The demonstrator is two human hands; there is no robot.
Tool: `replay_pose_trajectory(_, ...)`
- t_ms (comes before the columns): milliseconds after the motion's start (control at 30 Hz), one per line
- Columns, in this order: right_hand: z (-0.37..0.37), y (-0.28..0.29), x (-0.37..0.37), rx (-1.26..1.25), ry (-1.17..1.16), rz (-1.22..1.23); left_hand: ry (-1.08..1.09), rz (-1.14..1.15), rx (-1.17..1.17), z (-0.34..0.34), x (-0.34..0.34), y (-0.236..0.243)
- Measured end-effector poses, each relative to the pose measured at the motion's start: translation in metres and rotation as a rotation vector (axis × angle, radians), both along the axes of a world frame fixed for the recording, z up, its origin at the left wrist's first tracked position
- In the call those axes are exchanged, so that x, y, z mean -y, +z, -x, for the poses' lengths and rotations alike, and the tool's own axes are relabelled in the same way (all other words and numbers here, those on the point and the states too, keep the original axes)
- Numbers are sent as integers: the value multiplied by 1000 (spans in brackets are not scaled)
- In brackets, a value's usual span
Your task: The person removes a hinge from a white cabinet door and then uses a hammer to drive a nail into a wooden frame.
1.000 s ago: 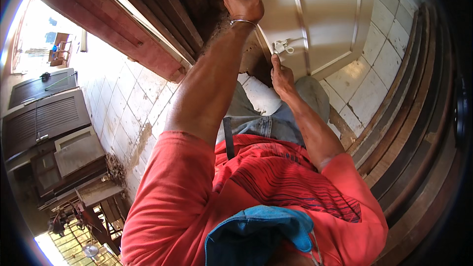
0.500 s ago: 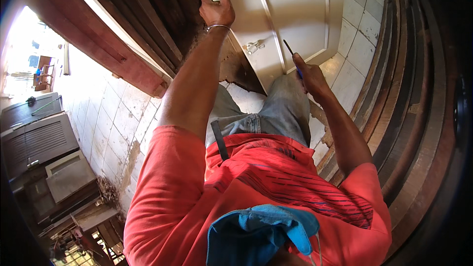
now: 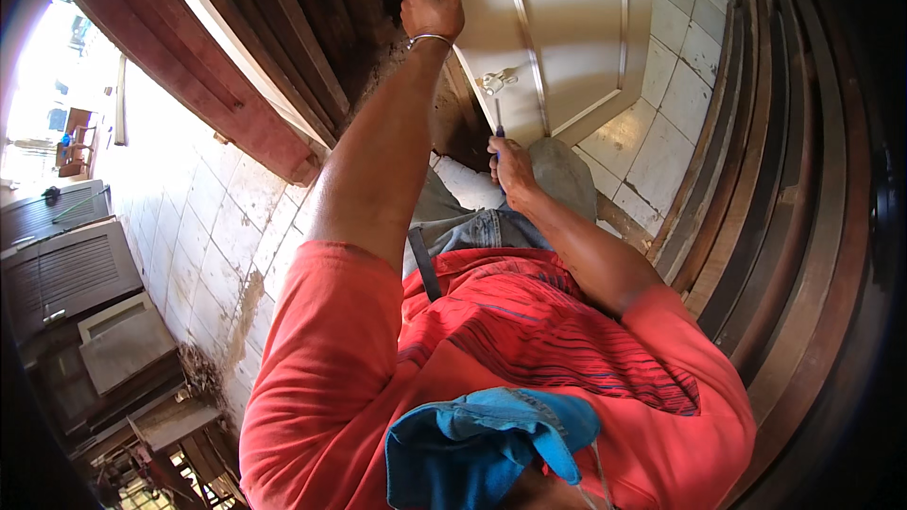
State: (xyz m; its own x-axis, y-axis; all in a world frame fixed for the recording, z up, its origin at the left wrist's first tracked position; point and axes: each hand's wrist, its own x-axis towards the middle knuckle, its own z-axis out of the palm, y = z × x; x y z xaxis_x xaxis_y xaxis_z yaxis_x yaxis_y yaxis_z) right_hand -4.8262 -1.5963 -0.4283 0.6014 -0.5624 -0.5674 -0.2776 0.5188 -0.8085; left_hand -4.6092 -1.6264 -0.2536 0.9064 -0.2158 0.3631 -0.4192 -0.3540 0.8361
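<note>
A cream panelled door (image 3: 590, 38) leans in front of me, its lower end by my jeans (image 3: 557, 189). My left hand (image 3: 433, 9) is closed on the door's upper left edge, thumb over the face. My right hand (image 3: 513, 168) holds an upright screwdriver (image 3: 497, 118) with a blue handle, its tip just below a small pale metal fitting (image 3: 497, 81) near that edge; I cannot tell whether it touches.
Dark wooden boards (image 3: 283, 9) and a reddish beam (image 3: 217, 94) stand upper left. Long timbers (image 3: 794, 217) run along the right. Old louvred shutters (image 3: 71, 269) and a wooden stand (image 3: 175, 420) are at the left, beside cracked white tiles (image 3: 217, 246). A blue cloth (image 3: 482, 434) hangs at my chest.
The door and my left hand have shifted left in view. My right hand swung out rightward with the screwdriver, then came back in under the fitting, lower than a second ago.
</note>
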Motion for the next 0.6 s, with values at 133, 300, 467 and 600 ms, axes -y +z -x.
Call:
replay_pose_trajectory(133,-29,-34,2,142,24,405,-60,-53,-6,-8,-6,0)
replay_pose_trajectory(300,-38,-22,16,214,6,668,-85,-158,-76,-6,-14,8)
replay_pose_trajectory(467,-14,17,67,-112,359,845,-109,-179,-111,-3,-12,17)
replay_pose_trajectory(600,-14,78,114,-282,736,605,-174,-123,-142,-2,-22,19)
